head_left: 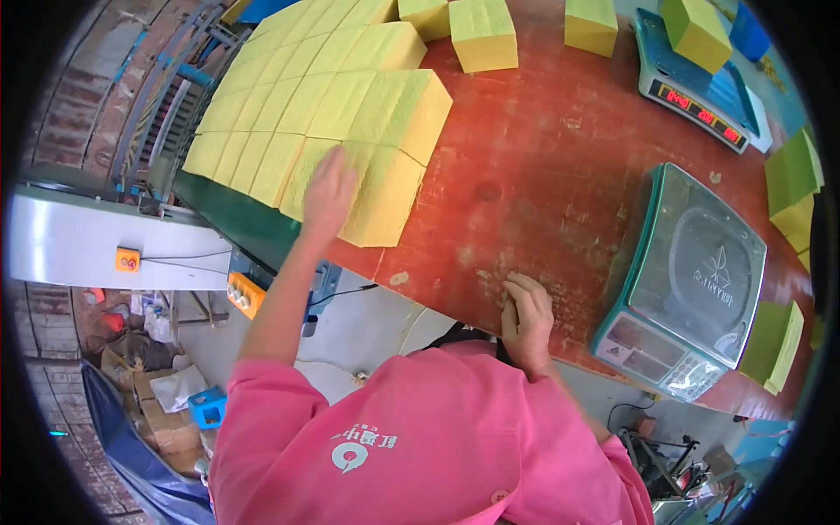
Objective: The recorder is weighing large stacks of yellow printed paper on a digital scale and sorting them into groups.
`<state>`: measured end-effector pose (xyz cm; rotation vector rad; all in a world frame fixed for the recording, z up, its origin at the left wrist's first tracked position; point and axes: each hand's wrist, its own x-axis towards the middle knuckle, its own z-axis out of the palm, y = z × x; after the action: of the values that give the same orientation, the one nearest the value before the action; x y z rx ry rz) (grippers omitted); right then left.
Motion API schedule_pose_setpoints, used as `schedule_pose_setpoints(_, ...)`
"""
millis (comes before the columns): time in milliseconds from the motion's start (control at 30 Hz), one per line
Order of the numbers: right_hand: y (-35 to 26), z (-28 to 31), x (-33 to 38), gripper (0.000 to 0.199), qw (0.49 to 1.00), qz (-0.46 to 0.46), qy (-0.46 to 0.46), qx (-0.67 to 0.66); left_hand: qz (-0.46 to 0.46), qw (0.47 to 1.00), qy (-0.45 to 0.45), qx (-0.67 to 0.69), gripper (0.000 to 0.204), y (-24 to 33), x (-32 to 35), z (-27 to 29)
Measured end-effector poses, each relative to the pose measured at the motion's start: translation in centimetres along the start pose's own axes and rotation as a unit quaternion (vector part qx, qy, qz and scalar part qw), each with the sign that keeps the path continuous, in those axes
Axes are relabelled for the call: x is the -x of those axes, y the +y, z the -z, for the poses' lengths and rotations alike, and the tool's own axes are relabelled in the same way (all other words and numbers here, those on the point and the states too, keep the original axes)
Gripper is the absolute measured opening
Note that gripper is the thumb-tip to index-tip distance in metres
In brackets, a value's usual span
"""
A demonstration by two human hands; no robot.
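Observation:
Large blocks of yellow paper [389, 105] sit packed side by side in rows at the left of the red table [516, 201]. My left hand [328, 199] reaches over the nearest row and lies against the top of a block, its fingers stretched forward and slightly blurred. Nothing shows lifted in it. Near the table's front edge rests my right hand [528, 322], fingers loosely bent and a little apart, with nothing visible in them; its palm side is hidden.
A covered green scale [691, 262] stands right of my right hand. Farther back, another scale [700, 109] with a lit red display bears a yellow block [697, 33]. More yellow blocks [483, 35] stand along the far side and right edge [772, 346]. Orange switch boxes [246, 295] sit left.

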<state>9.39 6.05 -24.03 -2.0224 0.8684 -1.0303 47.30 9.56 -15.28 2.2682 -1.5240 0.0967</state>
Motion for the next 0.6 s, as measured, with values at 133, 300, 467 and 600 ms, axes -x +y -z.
schedule_pose_setpoints(133,-0.4,0.2,-0.1,0.033,0.999,0.023,-0.035,-0.004,-0.063,0.992,0.018,-0.104,0.049,0.8,1.0,-2.8)
schedule_pose_setpoints(300,-0.1,1.1,0.5,0.030,0.997,0.040,-0.036,-0.057,-0.076,0.994,-0.058,-0.046,0.051,2.2,2.2,-2.0)
schedule_pose_setpoints(467,-1.0,2.1,6.7,0.023,0.947,-0.103,-0.204,-0.224,-0.158,0.984,-0.087,-0.009,0.056,9.1,8.0,-1.9)
schedule_pose_setpoints(600,-0.7,-0.1,9.9,0.038,0.723,-0.454,-0.287,-0.433,-0.187,0.978,-0.088,-0.009,0.057,13.9,11.7,-1.4)
